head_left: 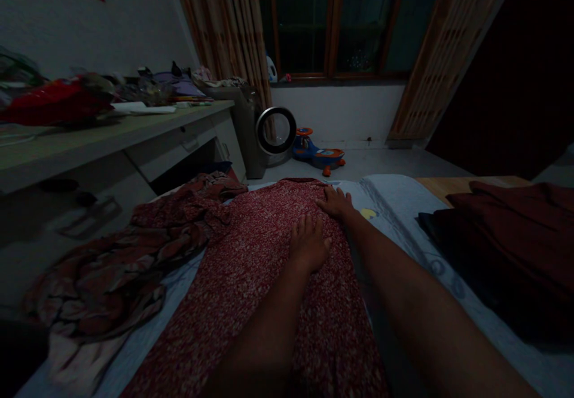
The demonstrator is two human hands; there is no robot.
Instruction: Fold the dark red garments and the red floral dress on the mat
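Note:
A dark red garment with a small pale pattern (251,266) lies spread out in front of me on a light blue bed sheet (394,201). My left hand (309,244) rests flat on its middle, fingers pointing away and slightly apart. Further off and to the right, my right hand (335,202) lies at the garment's upper right edge with the fingers spread. Neither hand grips the cloth visibly. The garment's lower end runs out of view beneath my forearms.
Crumpled patterned clothes (116,272) lie on the left. Dark folded clothes (515,248) are stacked on the right. A cluttered counter with drawers (179,126) runs along the left wall. Beyond the bed are a washing machine door (275,131), hanging open, and a blue-orange ride-on toy (318,154).

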